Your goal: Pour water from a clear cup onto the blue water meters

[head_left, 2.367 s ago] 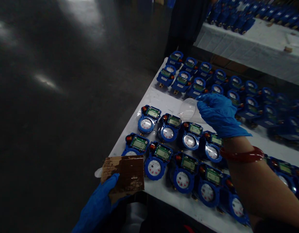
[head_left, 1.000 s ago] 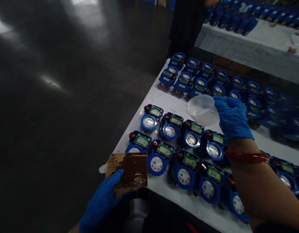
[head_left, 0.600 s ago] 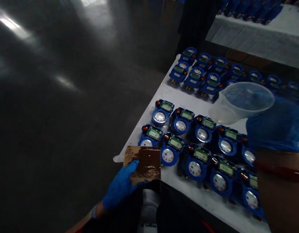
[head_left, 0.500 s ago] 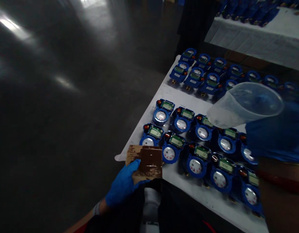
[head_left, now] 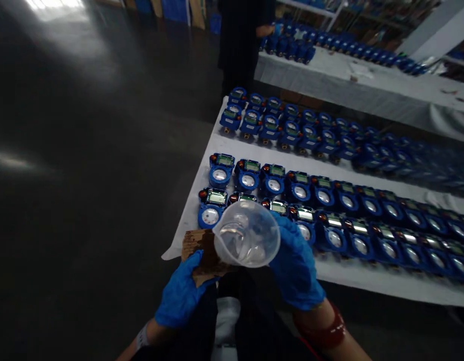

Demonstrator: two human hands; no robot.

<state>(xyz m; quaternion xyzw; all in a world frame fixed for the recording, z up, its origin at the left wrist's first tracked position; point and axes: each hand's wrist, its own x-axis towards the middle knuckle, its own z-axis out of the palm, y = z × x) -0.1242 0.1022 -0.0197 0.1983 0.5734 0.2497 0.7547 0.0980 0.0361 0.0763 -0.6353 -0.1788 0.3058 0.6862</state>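
By the worktop's (head_left: 367,277) near left corner, left hand (head_left: 181,293) pinched shut on a brown-stained cardboard piece (head_left: 206,258); right hand (head_left: 295,263) closed on a clear cup (head_left: 247,235), fingers partly hidden, cup overlapping cardboard in view. Beyond, two rows of blue meters (head_left: 274,185) follow the near edge; further rows of labelled meters (head_left: 270,128) line the far edge.

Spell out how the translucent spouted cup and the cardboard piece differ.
The translucent spouted cup is see-through; the cardboard piece is opaque brown with a darker stain.
The cup is hollow with a rounded rim; the cardboard is flat with straight edges.
The right hand holds the cup; the left hand grips the cardboard.
Shared: both are held in blue-gloved hands.
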